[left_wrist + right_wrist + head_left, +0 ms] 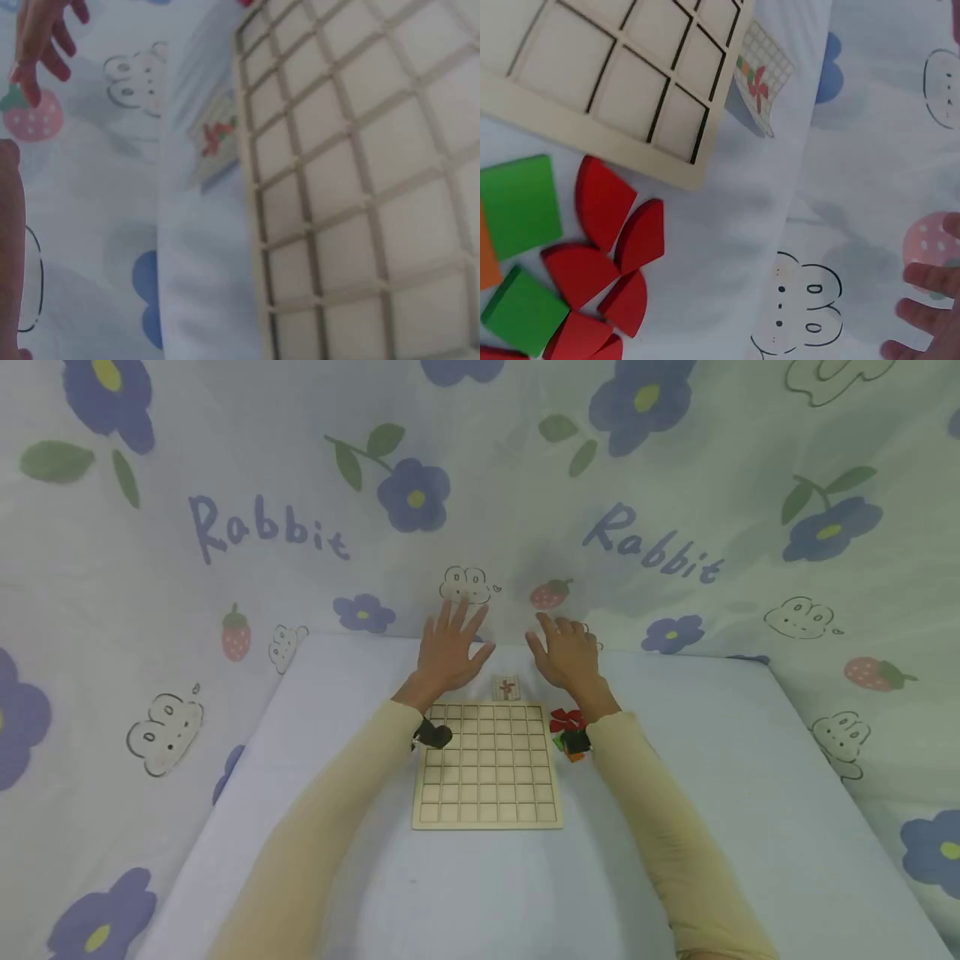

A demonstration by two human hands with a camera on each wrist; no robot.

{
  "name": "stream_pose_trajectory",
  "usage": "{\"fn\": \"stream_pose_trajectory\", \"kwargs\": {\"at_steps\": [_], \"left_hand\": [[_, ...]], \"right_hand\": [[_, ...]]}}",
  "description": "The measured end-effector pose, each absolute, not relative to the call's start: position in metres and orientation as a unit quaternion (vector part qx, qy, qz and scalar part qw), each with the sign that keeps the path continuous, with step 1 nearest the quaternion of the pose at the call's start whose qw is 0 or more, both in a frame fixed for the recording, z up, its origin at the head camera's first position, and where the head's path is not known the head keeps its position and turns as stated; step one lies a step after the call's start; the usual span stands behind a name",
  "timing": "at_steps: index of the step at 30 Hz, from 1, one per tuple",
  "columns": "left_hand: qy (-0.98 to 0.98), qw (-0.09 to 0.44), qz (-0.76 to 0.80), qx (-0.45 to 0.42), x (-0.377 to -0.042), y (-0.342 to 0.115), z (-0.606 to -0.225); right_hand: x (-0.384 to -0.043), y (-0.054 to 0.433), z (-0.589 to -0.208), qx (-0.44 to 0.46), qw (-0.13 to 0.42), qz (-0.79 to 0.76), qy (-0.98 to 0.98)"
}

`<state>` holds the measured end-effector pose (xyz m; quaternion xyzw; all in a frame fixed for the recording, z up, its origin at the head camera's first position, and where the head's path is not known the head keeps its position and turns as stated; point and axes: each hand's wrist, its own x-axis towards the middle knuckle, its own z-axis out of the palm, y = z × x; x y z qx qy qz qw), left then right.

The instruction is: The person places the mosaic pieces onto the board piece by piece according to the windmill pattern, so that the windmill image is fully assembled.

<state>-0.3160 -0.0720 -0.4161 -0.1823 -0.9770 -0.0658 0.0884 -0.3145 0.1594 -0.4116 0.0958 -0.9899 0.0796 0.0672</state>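
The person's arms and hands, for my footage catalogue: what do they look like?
The sleeves are long, plain and cream, with a small black device at the end of each. The left hand and right hand are ungloved.

A flowered cloth (502, 485) (lettered "Rabbit") hangs behind – and beside – a white tabletop (480, 893).

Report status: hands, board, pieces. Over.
Left hand, right hand: open, empty. Grid board: visible cells empty; coloured pieces lie beside its right edge. Left wrist camera hides some left-edge cells from head view.
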Motion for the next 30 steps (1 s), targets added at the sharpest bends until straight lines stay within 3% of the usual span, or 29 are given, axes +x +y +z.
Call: {"fn": "stream_pose_trajectory", "kwargs": {"at_steps": [5, 11, 15, 20, 30], "left_hand": [[-0.960, 0.079, -0.095, -0.253, -0.283, -0.102, -0.433], [-0.942, 0.076, -0.127, -0.301, -0.237, -0.139, -0.453], [-0.939, 0.040, -0.146, -0.309, -0.209, -0.159, -0.464], [-0.938, -0.001, -0.146, -0.314, -0.182, -0.176, -0.478], [-0.935, -0.022, -0.142, -0.325, -0.148, -0.195, -0.497]], "right_hand": [[-0.296, 0.176, -0.421, 0.108, 0.061, 0.091, -0.988], [-0.275, 0.199, -0.444, 0.119, -0.011, 0.080, -0.990], [-0.266, 0.209, -0.460, 0.142, -0.047, 0.080, -0.985], [-0.260, 0.215, -0.472, 0.165, -0.039, 0.078, -0.982], [-0.260, 0.217, -0.481, 0.154, -0.024, 0.123, -0.980]]}}
